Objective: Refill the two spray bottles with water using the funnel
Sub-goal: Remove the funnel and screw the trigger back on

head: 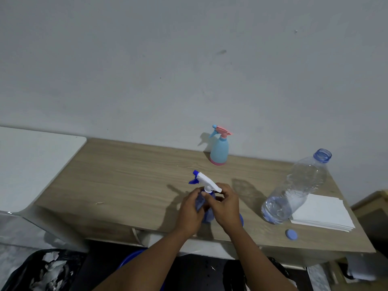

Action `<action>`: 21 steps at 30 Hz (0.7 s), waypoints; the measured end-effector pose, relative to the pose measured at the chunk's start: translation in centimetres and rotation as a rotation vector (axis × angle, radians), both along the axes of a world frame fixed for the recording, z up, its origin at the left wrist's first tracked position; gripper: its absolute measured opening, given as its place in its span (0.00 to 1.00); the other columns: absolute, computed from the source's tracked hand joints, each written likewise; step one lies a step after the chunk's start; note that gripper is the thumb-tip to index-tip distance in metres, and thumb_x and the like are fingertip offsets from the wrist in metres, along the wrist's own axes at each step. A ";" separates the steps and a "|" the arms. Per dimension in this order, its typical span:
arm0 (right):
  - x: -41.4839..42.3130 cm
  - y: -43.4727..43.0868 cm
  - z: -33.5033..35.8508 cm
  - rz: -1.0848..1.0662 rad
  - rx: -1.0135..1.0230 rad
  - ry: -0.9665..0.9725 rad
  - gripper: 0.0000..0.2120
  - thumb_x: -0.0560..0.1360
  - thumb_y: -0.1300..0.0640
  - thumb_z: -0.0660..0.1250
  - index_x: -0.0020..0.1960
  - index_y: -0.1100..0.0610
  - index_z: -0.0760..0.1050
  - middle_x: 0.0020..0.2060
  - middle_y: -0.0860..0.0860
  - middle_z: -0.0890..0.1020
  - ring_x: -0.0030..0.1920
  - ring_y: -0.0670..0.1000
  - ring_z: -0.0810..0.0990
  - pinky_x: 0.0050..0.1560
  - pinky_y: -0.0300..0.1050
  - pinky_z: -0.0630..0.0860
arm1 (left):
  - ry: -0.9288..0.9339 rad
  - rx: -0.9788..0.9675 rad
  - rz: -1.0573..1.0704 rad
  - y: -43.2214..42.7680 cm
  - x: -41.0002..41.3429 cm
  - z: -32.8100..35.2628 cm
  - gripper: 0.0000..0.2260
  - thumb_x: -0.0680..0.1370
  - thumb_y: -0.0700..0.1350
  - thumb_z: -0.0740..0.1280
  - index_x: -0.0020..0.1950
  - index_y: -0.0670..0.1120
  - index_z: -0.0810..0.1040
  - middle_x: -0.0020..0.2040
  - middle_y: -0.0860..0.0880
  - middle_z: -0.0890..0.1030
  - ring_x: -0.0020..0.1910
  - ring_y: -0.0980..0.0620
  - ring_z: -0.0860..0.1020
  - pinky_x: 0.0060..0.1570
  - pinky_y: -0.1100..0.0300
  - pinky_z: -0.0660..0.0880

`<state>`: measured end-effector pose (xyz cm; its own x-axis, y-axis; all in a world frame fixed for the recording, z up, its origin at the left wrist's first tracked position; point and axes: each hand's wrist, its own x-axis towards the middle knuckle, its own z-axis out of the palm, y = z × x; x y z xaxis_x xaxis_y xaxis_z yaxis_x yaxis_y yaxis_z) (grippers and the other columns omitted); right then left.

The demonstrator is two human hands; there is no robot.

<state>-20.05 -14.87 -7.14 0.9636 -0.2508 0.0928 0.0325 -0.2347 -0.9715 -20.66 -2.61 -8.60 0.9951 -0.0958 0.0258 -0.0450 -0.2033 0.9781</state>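
A blue translucent spray bottle (207,215) stands near the front of the wooden table (130,185). My left hand (190,211) grips its body. My right hand (226,206) holds the collar under its white and blue trigger head (206,181). A second spray bottle (219,147), light blue with a pink head and base, stands at the back by the wall. A large clear water bottle (294,187), uncapped and partly filled, stands to the right. Its blue cap (291,234) lies near the front edge. A blue rim (241,220), perhaps the funnel, peeks out behind my right wrist.
A stack of white paper napkins (327,213) lies at the right, beside the water bottle. A white surface (31,164) adjoins the table on the left. A black bin bag with paper scraps (42,271) sits on the floor at the lower left.
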 end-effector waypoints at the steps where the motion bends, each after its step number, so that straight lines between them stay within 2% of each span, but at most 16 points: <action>1: 0.2 0.3 0.1 -0.017 0.021 0.005 0.12 0.68 0.62 0.79 0.48 0.55 0.80 0.44 0.50 0.84 0.46 0.49 0.83 0.46 0.50 0.82 | 0.005 -0.016 0.002 0.0 0.1 0.0 0.20 0.75 0.36 0.65 0.60 0.57 0.76 0.55 0.58 0.83 0.56 0.59 0.81 0.57 0.63 0.76; 3: 0.4 0.9 0.4 -0.040 0.048 0.010 0.14 0.65 0.62 0.81 0.46 0.58 0.78 0.42 0.50 0.83 0.44 0.46 0.83 0.43 0.40 0.80 | 0.027 -0.057 0.003 0.0 0.0 0.0 0.18 0.77 0.34 0.66 0.61 0.55 0.76 0.56 0.56 0.83 0.58 0.58 0.80 0.59 0.59 0.76; 5: 0.3 0.9 0.5 -0.041 0.049 0.013 0.18 0.63 0.60 0.83 0.46 0.58 0.77 0.42 0.50 0.83 0.43 0.44 0.82 0.43 0.36 0.78 | 0.043 -0.067 0.003 -0.1 0.0 0.1 0.19 0.77 0.32 0.66 0.59 0.56 0.76 0.55 0.58 0.83 0.58 0.58 0.80 0.57 0.62 0.77; 9: -0.4 -0.3 0.3 0.049 -0.058 -0.046 0.17 0.69 0.60 0.77 0.56 0.53 0.80 0.50 0.46 0.84 0.52 0.45 0.82 0.50 0.36 0.79 | 0.057 -0.081 0.037 -0.1 0.3 0.1 0.19 0.77 0.33 0.68 0.58 0.57 0.77 0.53 0.56 0.83 0.55 0.59 0.81 0.54 0.64 0.77; 12: -0.5 0.5 0.3 -0.014 -0.092 -0.052 0.11 0.70 0.62 0.75 0.51 0.54 0.81 0.47 0.46 0.83 0.49 0.45 0.82 0.48 0.35 0.77 | 0.038 -0.037 0.065 -0.1 0.3 0.2 0.21 0.75 0.31 0.69 0.55 0.57 0.76 0.51 0.56 0.82 0.51 0.65 0.80 0.49 0.72 0.74; 14: -0.3 1.4 0.7 -0.092 -0.024 0.010 0.11 0.69 0.61 0.77 0.48 0.57 0.78 0.44 0.49 0.83 0.46 0.44 0.82 0.43 0.32 0.75 | 0.018 0.005 0.061 0.0 0.4 0.2 0.23 0.73 0.29 0.67 0.52 0.58 0.74 0.50 0.58 0.81 0.48 0.69 0.79 0.46 0.75 0.72; 16: -0.2 1.7 0.7 -0.123 0.021 0.040 0.13 0.67 0.61 0.79 0.47 0.57 0.77 0.42 0.48 0.83 0.43 0.43 0.81 0.42 0.32 0.75 | 0.025 0.030 0.048 0.1 0.6 0.0 0.23 0.73 0.29 0.67 0.52 0.59 0.73 0.49 0.59 0.80 0.47 0.71 0.79 0.46 0.75 0.72; 18: -0.3 1.3 0.4 -0.101 0.010 0.025 0.15 0.67 0.60 0.79 0.49 0.54 0.78 0.44 0.45 0.83 0.45 0.41 0.81 0.45 0.32 0.76 | 0.053 0.045 0.049 0.1 0.8 -0.8 0.23 0.73 0.30 0.67 0.53 0.58 0.75 0.49 0.58 0.82 0.50 0.67 0.80 0.51 0.69 0.75; 21: -0.5 1.2 0.2 -0.024 -0.069 -0.026 0.11 0.70 0.60 0.76 0.50 0.51 0.79 0.45 0.45 0.81 0.46 0.42 0.80 0.47 0.32 0.74 | 0.068 0.022 0.067 0.3 1.0 -1.3 0.18 0.72 0.35 0.66 0.56 0.55 0.78 0.51 0.55 0.84 0.53 0.55 0.82 0.55 0.52 0.79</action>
